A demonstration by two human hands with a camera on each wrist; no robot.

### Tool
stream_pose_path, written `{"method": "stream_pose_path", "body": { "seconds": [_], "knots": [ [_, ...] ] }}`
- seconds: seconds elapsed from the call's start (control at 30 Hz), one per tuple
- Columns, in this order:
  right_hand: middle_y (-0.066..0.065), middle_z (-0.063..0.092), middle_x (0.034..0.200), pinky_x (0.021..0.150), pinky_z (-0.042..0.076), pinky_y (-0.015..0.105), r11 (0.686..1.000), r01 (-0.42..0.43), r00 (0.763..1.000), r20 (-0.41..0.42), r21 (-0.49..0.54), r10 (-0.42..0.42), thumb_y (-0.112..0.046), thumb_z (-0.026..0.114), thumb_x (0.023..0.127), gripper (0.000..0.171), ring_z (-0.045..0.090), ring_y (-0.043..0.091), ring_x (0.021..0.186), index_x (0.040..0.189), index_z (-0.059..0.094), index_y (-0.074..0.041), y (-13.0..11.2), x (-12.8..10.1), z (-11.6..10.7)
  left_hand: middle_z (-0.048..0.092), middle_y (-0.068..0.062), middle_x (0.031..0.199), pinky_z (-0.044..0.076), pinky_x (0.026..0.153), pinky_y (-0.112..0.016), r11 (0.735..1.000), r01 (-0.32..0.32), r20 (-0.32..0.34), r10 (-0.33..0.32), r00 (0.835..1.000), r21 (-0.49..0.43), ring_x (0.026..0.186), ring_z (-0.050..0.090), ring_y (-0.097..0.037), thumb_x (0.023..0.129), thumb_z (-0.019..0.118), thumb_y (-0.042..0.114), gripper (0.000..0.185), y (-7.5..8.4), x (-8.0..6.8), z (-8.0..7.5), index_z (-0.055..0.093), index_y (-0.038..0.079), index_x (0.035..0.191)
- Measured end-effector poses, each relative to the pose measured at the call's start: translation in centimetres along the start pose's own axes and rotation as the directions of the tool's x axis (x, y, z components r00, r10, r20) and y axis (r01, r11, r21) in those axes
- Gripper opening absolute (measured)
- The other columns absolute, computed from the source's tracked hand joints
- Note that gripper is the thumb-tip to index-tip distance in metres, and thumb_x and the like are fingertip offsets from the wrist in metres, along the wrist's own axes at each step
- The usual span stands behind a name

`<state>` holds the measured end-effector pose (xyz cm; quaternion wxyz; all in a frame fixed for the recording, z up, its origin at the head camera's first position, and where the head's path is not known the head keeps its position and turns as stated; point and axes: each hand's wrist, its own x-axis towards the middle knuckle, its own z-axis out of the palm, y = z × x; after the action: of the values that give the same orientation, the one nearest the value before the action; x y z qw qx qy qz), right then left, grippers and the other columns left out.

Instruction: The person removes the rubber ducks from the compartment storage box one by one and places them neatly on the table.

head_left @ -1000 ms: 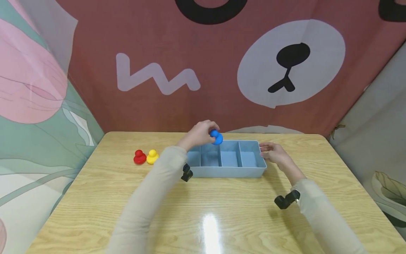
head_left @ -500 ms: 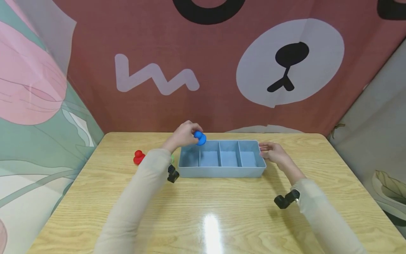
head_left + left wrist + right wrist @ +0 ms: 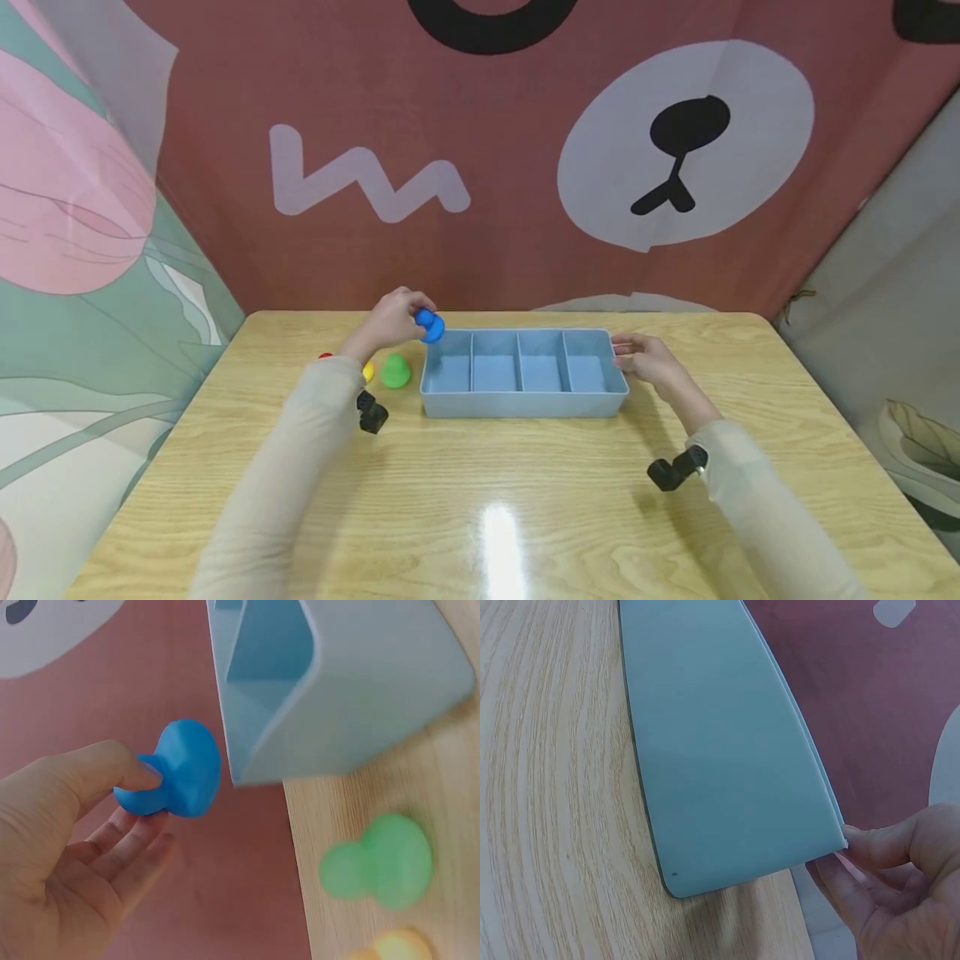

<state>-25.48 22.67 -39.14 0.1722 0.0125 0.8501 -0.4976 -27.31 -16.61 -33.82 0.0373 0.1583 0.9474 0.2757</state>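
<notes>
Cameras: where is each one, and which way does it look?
Head: above, looking down the wooden table at both arms and hands.
Left wrist: by the left hand, which pinches the blue plastic duck.
Right wrist: by the right hand at the tray's end.
All three show the pale blue divided tray.

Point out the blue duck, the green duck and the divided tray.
blue duck (image 3: 184,771), left wrist view, on its rounded body beside the pinching fingertips.
green duck (image 3: 394,371), head view, on its body, on the table left of the tray.
divided tray (image 3: 522,405), head view, on its near outer wall.
</notes>
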Motion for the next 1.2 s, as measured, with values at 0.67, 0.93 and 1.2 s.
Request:
{"method": "stream_pose_path", "body": {
  "seconds": [0.67, 0.93, 1.2],
  "knots": [
    [0.031, 0.036, 0.143, 0.104, 0.046, 0.041, 1.0, -0.021, 1.0, -0.009, 0.008, 0.021, -0.003, 0.046, 0.097, 0.052, 0.048, 0.031, 0.123, 0.145, 0.028, 0.008, 0.1, 0.2, -0.4, 0.052, -0.024, 0.118, 0.052, 0.093, -0.048, 0.99, 0.136, -0.062, -0.138, 0.988, -0.037, 0.109, 0.052, -0.041, 0.086, 0.066, 0.006, 0.035, -4.3, -2.2, -1.6, 0.061, -0.003, 0.119],
    [0.031, 0.036, 0.144, 0.106, 0.044, 0.043, 0.999, -0.031, 0.999, -0.009, 0.02, 0.031, -0.004, 0.047, 0.097, 0.052, 0.047, 0.033, 0.125, 0.145, 0.029, 0.008, 0.1, 0.2, -0.1, 0.057, -0.028, 0.121, 0.051, 0.094, -0.049, 0.982, 0.183, -0.102, -0.187, 0.977, -0.051, 0.109, 0.053, -0.041, 0.089, 0.063, 0.009, 0.038, -5.9, -3.5, -2.4, 0.056, -0.008, 0.122],
    [0.03, 0.042, 0.136, 0.097, 0.051, 0.036, 1.0, -0.011, 1.0, -0.015, 0.021, 0.011, -0.005, 0.051, 0.095, 0.051, 0.054, 0.022, 0.109, 0.141, 0.034, 0.009, 0.1, 0.0, -0.2, 0.061, -0.03, 0.116, 0.054, 0.089, -0.048, 0.981, 0.192, -0.17, -0.191, 0.967, -0.013, 0.103, 0.057, -0.041, 0.089, 0.063, 0.01, 0.037, -7.8, -5.2, -3.2, 0.059, -0.01, 0.12]
  ]
}}
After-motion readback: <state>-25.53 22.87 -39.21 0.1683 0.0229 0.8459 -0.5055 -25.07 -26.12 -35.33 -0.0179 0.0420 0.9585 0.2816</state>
